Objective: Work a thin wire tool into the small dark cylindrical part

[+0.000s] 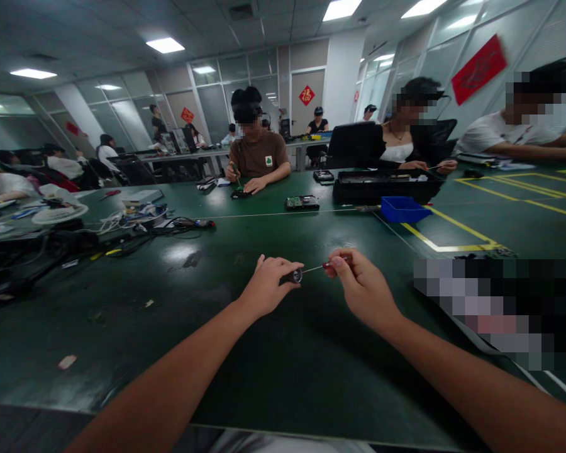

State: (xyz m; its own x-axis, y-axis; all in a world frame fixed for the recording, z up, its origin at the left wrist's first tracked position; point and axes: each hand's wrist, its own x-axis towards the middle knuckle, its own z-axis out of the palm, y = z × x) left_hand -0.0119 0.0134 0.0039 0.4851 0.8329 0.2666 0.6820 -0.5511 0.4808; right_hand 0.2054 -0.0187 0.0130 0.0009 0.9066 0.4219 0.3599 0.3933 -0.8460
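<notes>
My left hand point(270, 286) is closed around a small dark round part point(296, 275), its round end turned toward the right. My right hand point(358, 283) grips a screwdriver point(329, 264) by its dark red handle. The thin metal shaft points left, and its tip is at or very near the round end of the part; exact contact is too small to tell. Both hands are above the green table point(273, 390).
Cables point(141, 220) lie at the left. Beyond my hands are a circuit-board device point(302, 202), a blue bin point(403, 209) and a black tray point(387, 189). A blurred object point(490, 314) lies right. People sit across the table.
</notes>
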